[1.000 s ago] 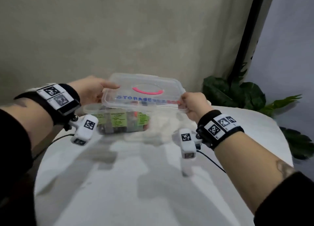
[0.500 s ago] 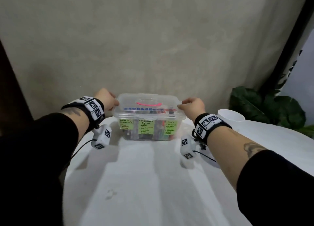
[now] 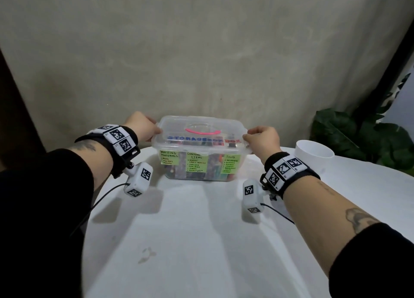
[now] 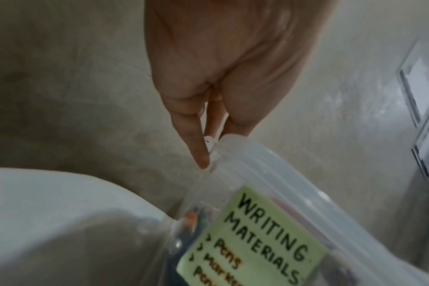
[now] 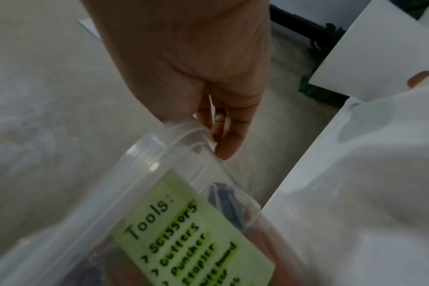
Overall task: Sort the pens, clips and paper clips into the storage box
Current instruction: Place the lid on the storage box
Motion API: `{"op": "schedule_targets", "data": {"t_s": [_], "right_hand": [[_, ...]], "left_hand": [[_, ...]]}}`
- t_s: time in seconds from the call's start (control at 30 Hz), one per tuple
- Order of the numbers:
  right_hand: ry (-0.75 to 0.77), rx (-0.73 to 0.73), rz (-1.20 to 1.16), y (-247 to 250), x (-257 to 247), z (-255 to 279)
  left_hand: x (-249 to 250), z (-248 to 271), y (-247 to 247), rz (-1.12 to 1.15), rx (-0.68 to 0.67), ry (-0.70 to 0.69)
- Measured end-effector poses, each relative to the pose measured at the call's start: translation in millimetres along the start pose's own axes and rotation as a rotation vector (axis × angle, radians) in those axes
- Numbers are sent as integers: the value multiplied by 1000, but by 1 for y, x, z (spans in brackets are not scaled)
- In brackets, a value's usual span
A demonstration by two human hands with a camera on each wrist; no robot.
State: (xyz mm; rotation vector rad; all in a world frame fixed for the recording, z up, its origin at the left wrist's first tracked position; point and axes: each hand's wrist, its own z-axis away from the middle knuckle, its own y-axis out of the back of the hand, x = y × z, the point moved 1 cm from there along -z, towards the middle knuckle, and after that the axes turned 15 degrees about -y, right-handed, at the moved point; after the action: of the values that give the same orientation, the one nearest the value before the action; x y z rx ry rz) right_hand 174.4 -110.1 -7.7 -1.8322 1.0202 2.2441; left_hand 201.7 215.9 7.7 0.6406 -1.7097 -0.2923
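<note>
A clear storage box (image 3: 197, 170) with green labels stands at the far side of the white table (image 3: 201, 241), filled with mixed stationery. Its clear lid (image 3: 199, 129), with a pink handle, sits on top. My left hand (image 3: 143, 126) grips the lid's left end, and my right hand (image 3: 262, 138) grips its right end. In the left wrist view the left hand (image 4: 208, 147) has its thumb above the lid edge and a finger down the side of the box (image 4: 257, 222). In the right wrist view the right hand (image 5: 216, 139) curls over the box's (image 5: 184, 232) rim.
A white cup (image 3: 313, 152) stands on the table to the right of the box. A leafy plant (image 3: 358, 140) sits behind it. A bare wall (image 3: 201, 51) rises close behind the box. White tabletop stretches in front of the box.
The lid, held tilted above the box a second ago, now sits flat on it. Both hands came down with it and stay at its ends.
</note>
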Motion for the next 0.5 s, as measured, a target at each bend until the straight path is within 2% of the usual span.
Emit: {"op": "schedule_targets", "data": {"t_s": [0.1,0.2,0.33,0.43,0.5], "right_hand": [[-23,-31,-20,-2,5,1],[-15,-12,63,-5,5,6],[-1,-13,183,-7,3,11],[-4,-34,216,-6,1,11],[-57,-73,191,-5,-1,10]], "left_hand": [[-2,3,-3,7,16,-1],[-2,10,-8,2,16,-4],[0,19,-20,17,-105,67],[4,20,-21,-13,-138,109],[4,20,-19,-32,-140,106]]}}
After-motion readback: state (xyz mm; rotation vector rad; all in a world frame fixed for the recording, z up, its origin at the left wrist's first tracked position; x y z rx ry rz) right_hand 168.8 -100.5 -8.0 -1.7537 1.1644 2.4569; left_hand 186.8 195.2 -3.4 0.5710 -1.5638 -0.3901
